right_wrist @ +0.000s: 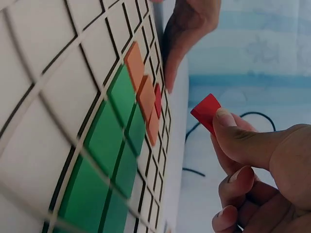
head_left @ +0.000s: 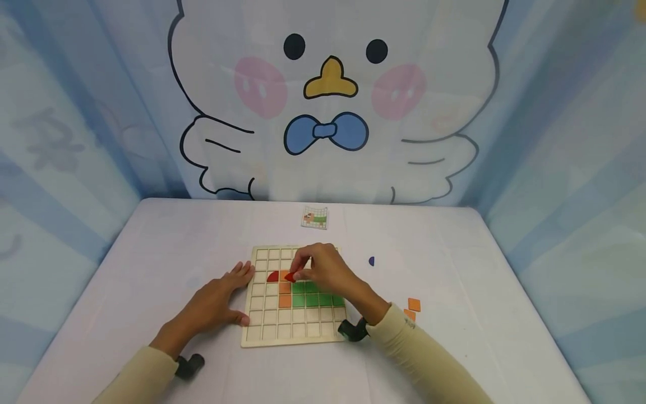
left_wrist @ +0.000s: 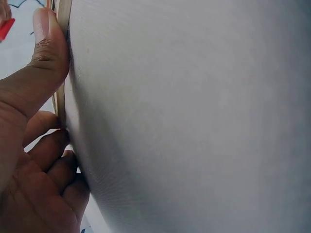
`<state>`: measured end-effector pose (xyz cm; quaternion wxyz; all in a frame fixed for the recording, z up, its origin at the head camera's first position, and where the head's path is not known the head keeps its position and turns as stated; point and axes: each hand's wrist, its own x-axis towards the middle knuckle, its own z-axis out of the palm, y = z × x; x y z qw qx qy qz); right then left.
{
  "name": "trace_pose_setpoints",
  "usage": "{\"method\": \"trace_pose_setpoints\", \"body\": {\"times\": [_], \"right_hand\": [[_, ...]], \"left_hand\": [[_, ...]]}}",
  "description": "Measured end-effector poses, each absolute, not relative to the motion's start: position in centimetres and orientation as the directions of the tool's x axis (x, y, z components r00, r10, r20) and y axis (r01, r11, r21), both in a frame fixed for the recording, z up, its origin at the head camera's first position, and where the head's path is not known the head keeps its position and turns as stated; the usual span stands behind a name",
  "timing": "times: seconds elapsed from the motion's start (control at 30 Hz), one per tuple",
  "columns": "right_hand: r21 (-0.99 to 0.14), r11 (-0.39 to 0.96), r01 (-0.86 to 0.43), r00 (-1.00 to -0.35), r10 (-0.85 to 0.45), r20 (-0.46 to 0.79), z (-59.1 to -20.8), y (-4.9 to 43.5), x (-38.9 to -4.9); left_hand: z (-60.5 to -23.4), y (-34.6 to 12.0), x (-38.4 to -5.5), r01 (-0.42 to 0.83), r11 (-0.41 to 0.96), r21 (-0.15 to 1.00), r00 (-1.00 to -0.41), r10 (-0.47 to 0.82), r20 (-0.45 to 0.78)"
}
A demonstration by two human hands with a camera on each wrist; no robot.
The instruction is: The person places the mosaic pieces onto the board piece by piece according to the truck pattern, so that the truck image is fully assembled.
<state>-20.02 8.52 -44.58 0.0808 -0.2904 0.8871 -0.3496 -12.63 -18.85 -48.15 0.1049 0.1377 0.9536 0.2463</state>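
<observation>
A pale wooden grid board (head_left: 262, 332) lies on the table, with green square tiles (head_left: 313, 300), orange square tiles (head_left: 285, 301) and a red curved tile (head_left: 273, 276) in its cells. Between thumb and fingertip, my right hand (head_left: 327, 270) pinches a small red tile (right_wrist: 206, 110), held above the board close to the top orange tile. My left hand (head_left: 214, 303) rests at the board's left side, fingers stretched out. In the left wrist view its thumb (left_wrist: 46, 43) touches the board's edge.
Behind the board lies a small picture card (head_left: 315, 217) with a coloured grid design. To the right are a dark blue half-round tile (head_left: 372, 261) and loose orange tiles (head_left: 414, 304), one partly behind the right sleeve. A printed curtain (head_left: 328, 168) closes the back.
</observation>
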Motion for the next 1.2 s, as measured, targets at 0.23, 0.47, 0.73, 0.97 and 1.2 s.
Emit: {"method": "trace_pose_setpoints", "body": {"times": [0.23,0.47,0.73,0.97,1.2], "right_hand": [[-0.663,0.555,-0.503,-0.768,-0.638,0.048,-45.4,4.8,-20.1],[-0.606,0.594,-0.529,-0.764,-0.644,0.035,-46.6,2.2,-20.1],[-0.569,0.625,-0.535,-0.769,-0.639,0.021,-47.2,1.0,-20.5],[-0.544,0.625,-0.560,-0.740,-0.673,-0.011,-47.2,0.5,-20.9],[-0.521,0.628,-0.579,-0.711,-0.701,-0.055,-47.0,0.3,-20.7]], "left_hand": [[-48.2,-19.1,-12.8,0.211,0.835,0.509,-0.937,0.321,-0.139],[-48.3,-19.1,-12.8,0.224,0.829,0.512,-0.937,0.328,-0.123],[-48.2,-19.1,-12.8,0.224,0.831,0.509,-0.937,0.327,-0.121],[-48.3,-19.3,-12.9,0.246,0.820,0.517,-0.931,0.349,-0.110],[-48.5,-19.4,-12.9,0.239,0.822,0.517,-0.931,0.345,-0.117]]}}
